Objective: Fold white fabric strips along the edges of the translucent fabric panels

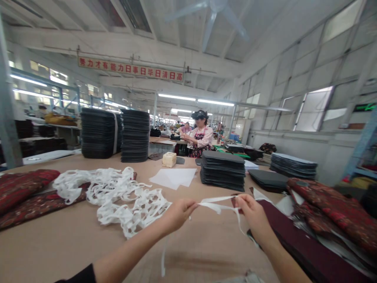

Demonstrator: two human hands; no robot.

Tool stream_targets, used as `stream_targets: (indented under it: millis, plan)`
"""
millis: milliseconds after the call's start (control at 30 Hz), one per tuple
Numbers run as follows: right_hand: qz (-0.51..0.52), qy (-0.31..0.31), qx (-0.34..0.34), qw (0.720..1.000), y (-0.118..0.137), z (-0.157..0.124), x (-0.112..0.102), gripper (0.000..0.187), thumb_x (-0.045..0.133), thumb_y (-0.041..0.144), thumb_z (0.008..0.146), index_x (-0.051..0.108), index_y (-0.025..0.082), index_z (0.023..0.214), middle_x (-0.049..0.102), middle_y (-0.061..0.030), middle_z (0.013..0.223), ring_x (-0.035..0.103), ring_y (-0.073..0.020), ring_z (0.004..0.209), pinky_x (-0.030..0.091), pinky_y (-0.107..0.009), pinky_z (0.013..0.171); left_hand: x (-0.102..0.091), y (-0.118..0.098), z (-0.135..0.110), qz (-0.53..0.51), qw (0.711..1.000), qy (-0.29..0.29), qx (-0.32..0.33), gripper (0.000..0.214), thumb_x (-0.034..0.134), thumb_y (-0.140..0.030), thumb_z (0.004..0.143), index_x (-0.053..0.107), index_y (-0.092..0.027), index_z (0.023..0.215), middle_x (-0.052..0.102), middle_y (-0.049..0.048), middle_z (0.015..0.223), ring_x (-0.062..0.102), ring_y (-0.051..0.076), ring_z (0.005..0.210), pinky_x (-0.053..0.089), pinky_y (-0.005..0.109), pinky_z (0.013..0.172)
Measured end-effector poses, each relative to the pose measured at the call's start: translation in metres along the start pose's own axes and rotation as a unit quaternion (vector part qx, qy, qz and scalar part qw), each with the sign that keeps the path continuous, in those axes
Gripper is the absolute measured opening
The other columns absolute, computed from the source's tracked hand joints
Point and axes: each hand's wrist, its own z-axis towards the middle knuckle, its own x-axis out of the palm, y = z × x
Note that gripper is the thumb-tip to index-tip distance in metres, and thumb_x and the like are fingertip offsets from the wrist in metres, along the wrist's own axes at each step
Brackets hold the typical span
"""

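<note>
Between my two hands stretches a thin white fabric strip, held above the brown tabletop. My left hand pinches one end of it, fingers closed. My right hand grips the other part between thumb and fingers, and a loose length dangles below it. Another narrow white tail hangs down under my left wrist. A tangled heap of white strips lies on the table just left of my left hand.
Tall stacks of dark sheets stand at the back left, and a shorter dark stack sits ahead. White paper and a yellowish block lie between. Patterned red fabric is piled right. A person stands beyond the table.
</note>
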Motion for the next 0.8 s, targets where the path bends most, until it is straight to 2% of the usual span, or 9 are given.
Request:
stream_targets:
  millis: [100, 200, 300, 433, 500, 567, 600, 667, 800]
  plan:
    - [0.089, -0.083, 0.030, 0.992, -0.015, 0.015, -0.027, 0.029, 0.066, 0.046, 0.064, 0.052, 0.020, 0.065, 0.054, 0.0014, 0.061, 0.051, -0.0135, 0.051, 0.047, -0.027, 0.053, -0.008, 0.027, 0.007, 0.075, 0.996, -0.003, -0.044, 0.032, 0.035, -0.033, 0.090, 0.061, -0.018, 0.078, 0.063, 0.0037, 0.073, 0.057, 0.019, 0.073, 0.040, 0.026, 0.066]
    - [0.129, -0.119, 0.022, 0.984, -0.015, 0.024, -0.047, 0.032, 0.066, 0.048, 0.063, 0.049, 0.021, 0.065, 0.052, 0.0031, 0.060, 0.052, -0.0133, 0.051, 0.050, -0.028, 0.053, -0.012, 0.051, 0.016, 0.140, 0.986, -0.008, -0.096, 0.029, 0.036, -0.026, 0.089, 0.061, -0.017, 0.079, 0.064, 0.0088, 0.079, 0.059, 0.025, 0.080, 0.041, 0.034, 0.074]
    - [0.158, -0.129, 0.017, 0.979, -0.006, 0.024, -0.058, 0.032, 0.069, 0.047, 0.061, 0.053, 0.021, 0.070, 0.056, 0.0022, 0.063, 0.056, -0.0141, 0.057, 0.052, -0.028, 0.058, -0.011, 0.058, 0.020, 0.165, 0.980, -0.005, -0.114, 0.020, 0.044, -0.020, 0.083, 0.063, -0.016, 0.086, 0.064, 0.0131, 0.089, 0.058, 0.030, 0.092, 0.040, 0.042, 0.082]
    - [0.176, -0.083, 0.032, 0.980, 0.008, 0.013, -0.050, 0.033, 0.074, 0.043, 0.059, 0.058, 0.018, 0.075, 0.063, -0.0019, 0.071, 0.059, -0.0150, 0.060, 0.052, -0.030, 0.062, -0.002, 0.030, 0.014, 0.122, 0.991, 0.001, -0.063, 0.036, 0.054, -0.022, 0.078, 0.055, -0.017, 0.114, 0.051, 0.0143, 0.124, 0.042, 0.030, 0.118, 0.030, 0.042, 0.098]
    - [0.175, -0.025, 0.046, 0.983, 0.016, 0.000, -0.034, 0.032, 0.074, 0.041, 0.062, 0.059, 0.017, 0.078, 0.064, -0.0035, 0.074, 0.059, -0.0138, 0.060, 0.051, -0.028, 0.060, 0.004, 0.005, 0.005, 0.068, 0.996, 0.044, -0.030, 0.034, 0.050, -0.035, 0.083, 0.057, -0.020, 0.114, 0.056, 0.0084, 0.118, 0.050, 0.023, 0.110, 0.037, 0.033, 0.093]
    - [0.156, 0.066, 0.057, 0.984, 0.025, -0.018, -0.013, 0.030, 0.070, 0.041, 0.067, 0.059, 0.017, 0.080, 0.064, -0.0025, 0.073, 0.056, -0.0114, 0.056, 0.047, -0.023, 0.054, 0.011, -0.022, -0.006, -0.059, 0.990, 0.127, -0.007, 0.036, 0.043, -0.047, 0.086, 0.061, -0.022, 0.106, 0.064, 0.0020, 0.095, 0.059, 0.016, 0.085, 0.045, 0.024, 0.073]
    - [0.135, 0.123, 0.063, 0.981, 0.029, -0.028, -0.002, 0.028, 0.067, 0.042, 0.070, 0.059, 0.017, 0.080, 0.063, -0.0010, 0.068, 0.054, -0.0102, 0.052, 0.044, -0.021, 0.049, 0.014, -0.034, -0.012, -0.185, 0.968, 0.171, -0.006, 0.039, 0.043, -0.050, 0.086, 0.062, -0.020, 0.103, 0.063, 0.0014, 0.085, 0.058, 0.014, 0.073, 0.045, 0.022, 0.063]
    - [0.075, 0.232, 0.070, 0.967, 0.036, -0.046, 0.018, 0.027, 0.060, 0.044, 0.075, 0.058, 0.017, 0.075, 0.057, 0.0026, 0.055, 0.045, -0.0077, 0.041, 0.034, -0.018, 0.040, 0.018, -0.051, -0.021, -0.391, 0.904, 0.172, -0.032, 0.042, 0.049, -0.054, 0.082, 0.063, -0.015, 0.088, 0.055, -0.0014, 0.065, 0.047, 0.009, 0.053, 0.036, 0.019, 0.048]
    - [-0.014, 0.335, 0.089, 0.938, 0.037, -0.066, 0.035, 0.030, 0.054, 0.048, 0.074, 0.056, 0.018, 0.070, 0.052, 0.0033, 0.053, 0.030, -0.0045, 0.034, 0.021, -0.019, 0.034, 0.010, -0.052, -0.031, -0.574, 0.802, 0.043, -0.157, 0.037, 0.066, -0.048, 0.071, 0.061, -0.012, 0.076, 0.037, -0.0077, 0.050, 0.027, 0.003, 0.041, 0.020, 0.017, 0.042]
